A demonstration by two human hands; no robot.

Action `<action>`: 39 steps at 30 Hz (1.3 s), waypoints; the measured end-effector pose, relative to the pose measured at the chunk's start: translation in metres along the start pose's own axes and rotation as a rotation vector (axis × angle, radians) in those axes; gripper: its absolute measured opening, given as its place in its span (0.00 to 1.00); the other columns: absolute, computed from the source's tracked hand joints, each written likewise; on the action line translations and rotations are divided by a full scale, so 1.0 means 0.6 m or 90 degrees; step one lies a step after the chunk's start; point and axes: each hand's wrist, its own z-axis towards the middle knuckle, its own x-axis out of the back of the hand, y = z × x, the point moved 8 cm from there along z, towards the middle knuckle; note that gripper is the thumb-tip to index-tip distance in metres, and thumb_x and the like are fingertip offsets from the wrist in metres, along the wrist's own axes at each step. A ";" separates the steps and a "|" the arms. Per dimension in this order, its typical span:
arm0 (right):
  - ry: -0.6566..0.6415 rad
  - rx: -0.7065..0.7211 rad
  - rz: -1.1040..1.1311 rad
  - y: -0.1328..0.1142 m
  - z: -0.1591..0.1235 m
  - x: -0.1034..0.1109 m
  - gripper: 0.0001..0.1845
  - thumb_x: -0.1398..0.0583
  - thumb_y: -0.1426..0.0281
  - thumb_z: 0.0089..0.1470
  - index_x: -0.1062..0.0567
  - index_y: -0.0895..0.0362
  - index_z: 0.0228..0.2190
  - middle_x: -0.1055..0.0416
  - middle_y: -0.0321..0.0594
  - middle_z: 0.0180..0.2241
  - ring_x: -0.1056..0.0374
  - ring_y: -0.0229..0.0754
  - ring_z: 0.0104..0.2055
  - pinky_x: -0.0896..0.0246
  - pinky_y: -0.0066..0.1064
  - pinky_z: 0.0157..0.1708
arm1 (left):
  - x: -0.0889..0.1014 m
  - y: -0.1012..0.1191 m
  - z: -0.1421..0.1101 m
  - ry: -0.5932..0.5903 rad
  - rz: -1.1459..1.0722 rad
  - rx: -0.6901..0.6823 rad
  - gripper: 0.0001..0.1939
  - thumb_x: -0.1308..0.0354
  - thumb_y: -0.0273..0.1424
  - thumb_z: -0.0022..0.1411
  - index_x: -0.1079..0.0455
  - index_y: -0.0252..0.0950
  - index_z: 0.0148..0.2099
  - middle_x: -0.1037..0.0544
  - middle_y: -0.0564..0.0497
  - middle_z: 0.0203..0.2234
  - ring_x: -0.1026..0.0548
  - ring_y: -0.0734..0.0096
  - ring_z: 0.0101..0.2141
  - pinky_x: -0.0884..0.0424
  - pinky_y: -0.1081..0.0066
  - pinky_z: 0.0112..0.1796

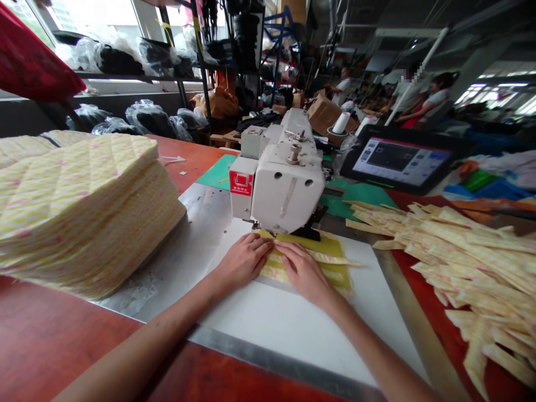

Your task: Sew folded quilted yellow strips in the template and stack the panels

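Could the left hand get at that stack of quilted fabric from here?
Probably yes: between the left hand and the fabric stack lie flat white board and metal plate, with nothing tall blocking. It would first have to leave the yellow-green sheet at the sewing machine.

Matt, quilted cloth [84, 206] contrasts with a smooth, plastic-looking yellow sheet [337, 275]. A softly shining metal plate [205, 201] meets a glossy red surface [54, 329]; the sewing machine [288, 195] shows a smooth casing.
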 end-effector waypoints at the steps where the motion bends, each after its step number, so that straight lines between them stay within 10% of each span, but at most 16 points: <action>1: 0.025 -0.006 -0.011 -0.002 -0.003 0.007 0.20 0.48 0.76 0.65 0.26 0.58 0.55 0.27 0.48 0.53 0.33 0.48 0.57 0.34 0.45 0.60 | 0.000 0.001 -0.001 0.003 0.001 0.002 0.17 0.50 0.29 0.74 0.32 0.35 0.61 0.22 0.43 0.53 0.27 0.57 0.52 0.29 0.56 0.56; 39: 0.019 -0.040 0.035 0.010 -0.013 0.013 0.21 0.50 0.66 0.71 0.28 0.56 0.59 0.29 0.46 0.59 0.34 0.48 0.62 0.38 0.48 0.64 | 0.028 -0.014 -0.012 0.058 0.019 0.066 0.09 0.46 0.26 0.68 0.24 0.35 0.45 0.26 0.46 0.34 0.28 0.63 0.36 0.30 0.63 0.41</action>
